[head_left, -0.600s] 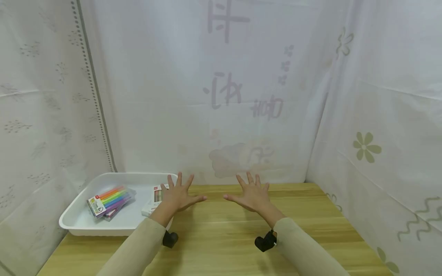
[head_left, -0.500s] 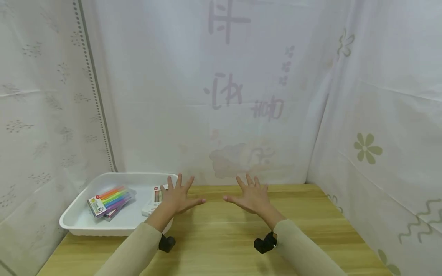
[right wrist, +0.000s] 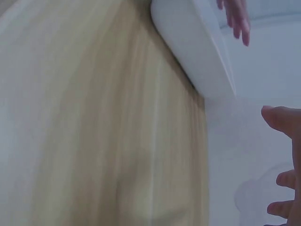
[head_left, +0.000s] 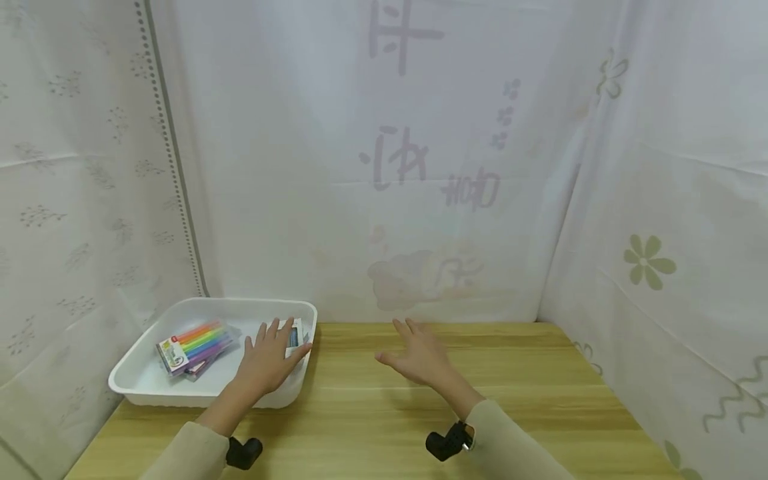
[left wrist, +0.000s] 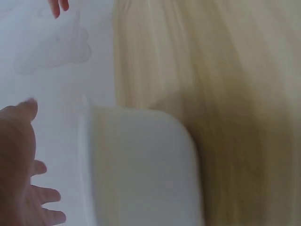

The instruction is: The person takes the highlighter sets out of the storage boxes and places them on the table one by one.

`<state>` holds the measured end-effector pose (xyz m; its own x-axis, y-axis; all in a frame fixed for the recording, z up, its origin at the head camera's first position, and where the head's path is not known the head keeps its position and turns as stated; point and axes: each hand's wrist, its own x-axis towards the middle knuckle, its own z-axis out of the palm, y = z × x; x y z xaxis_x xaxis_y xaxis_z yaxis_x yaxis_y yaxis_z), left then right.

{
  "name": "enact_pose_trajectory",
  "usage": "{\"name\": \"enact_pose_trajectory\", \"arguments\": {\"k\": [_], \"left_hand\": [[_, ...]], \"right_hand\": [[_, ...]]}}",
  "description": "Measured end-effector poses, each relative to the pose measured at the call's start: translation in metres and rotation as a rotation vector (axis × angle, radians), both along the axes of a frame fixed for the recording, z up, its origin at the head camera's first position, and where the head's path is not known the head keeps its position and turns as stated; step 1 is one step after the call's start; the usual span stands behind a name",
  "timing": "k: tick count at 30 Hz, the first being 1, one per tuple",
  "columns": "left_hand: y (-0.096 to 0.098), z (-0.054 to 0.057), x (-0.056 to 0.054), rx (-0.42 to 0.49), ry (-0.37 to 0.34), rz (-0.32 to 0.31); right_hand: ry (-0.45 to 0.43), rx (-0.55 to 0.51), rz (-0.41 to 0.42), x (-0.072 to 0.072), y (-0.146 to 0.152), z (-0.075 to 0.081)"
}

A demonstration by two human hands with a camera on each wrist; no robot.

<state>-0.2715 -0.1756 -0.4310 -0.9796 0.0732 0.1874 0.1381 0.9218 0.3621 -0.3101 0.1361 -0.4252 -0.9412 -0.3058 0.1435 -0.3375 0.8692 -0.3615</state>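
In the head view my left hand (head_left: 264,363) hovers over the right part of a white plastic tray (head_left: 252,305), fingers spread and holding nothing. Beneath it a white box (head_left: 298,327) with a coloured picture is partly covered by the fingers. A clear pack of rainbow-coloured pens (head_left: 201,341) lies farther left in the tray, on top of another pack (head_left: 198,371). My right hand (head_left: 420,353) is above the wooden table, to the right of the tray, its fingers extended and nothing in it. The left wrist view shows the tray's outer wall (left wrist: 146,160) beside the left hand (left wrist: 19,165).
The wooden table (head_left: 480,387) carries the tray on its left side. White patterned cloth (head_left: 288,167) hangs behind the table and along both sides. Each wrist wears a small black camera, such as the one on the left wrist (head_left: 245,453).
My left hand has moved left and nearer to me, from the tray's right edge to over the tray. The right hand has shifted slightly left and its fingers are closer together.
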Motion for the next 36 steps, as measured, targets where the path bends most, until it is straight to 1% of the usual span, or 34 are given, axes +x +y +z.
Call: {"name": "enact_pose_trajectory", "arguments": {"k": [3,8,13,15,19,21,24,28,31,34,36], "left_hand": [[-0.010,-0.008,0.005,0.021,0.065,0.022],[-0.021,-0.020,0.015,0.070,0.191,0.035],[-0.031,-0.026,0.024,0.149,0.303,0.077],[-0.035,-0.028,0.027,0.170,0.354,0.090],[-0.043,-0.034,0.035,0.191,0.458,0.099],[-0.048,-0.038,0.039,0.204,0.494,0.107],[-0.054,-0.041,0.040,0.226,0.539,0.121],[-0.061,-0.053,0.047,0.235,0.563,0.127],[-0.066,-0.061,0.055,0.247,0.532,0.142],[-0.072,-0.061,0.059,0.278,0.477,0.175],[-0.079,-0.057,0.060,0.310,0.456,0.194]], "right_hand": [[-0.007,-0.068,0.039,0.006,-0.012,-0.008],[-0.087,-0.212,0.087,0.018,-0.036,-0.022],[-0.172,-0.359,0.130,0.027,-0.062,-0.031],[-0.191,-0.418,0.140,0.029,-0.072,-0.033],[-0.207,-0.487,0.146,0.031,-0.092,-0.042],[-0.219,-0.508,0.143,0.032,-0.101,-0.046],[-0.224,-0.553,0.135,0.032,-0.113,-0.048],[-0.273,-0.648,0.110,0.039,-0.127,-0.056],[-0.328,-0.740,0.068,0.043,-0.139,-0.065],[-0.341,-0.827,0.036,0.041,-0.154,-0.071],[-0.329,-0.874,0.033,0.039,-0.163,-0.074]]}}
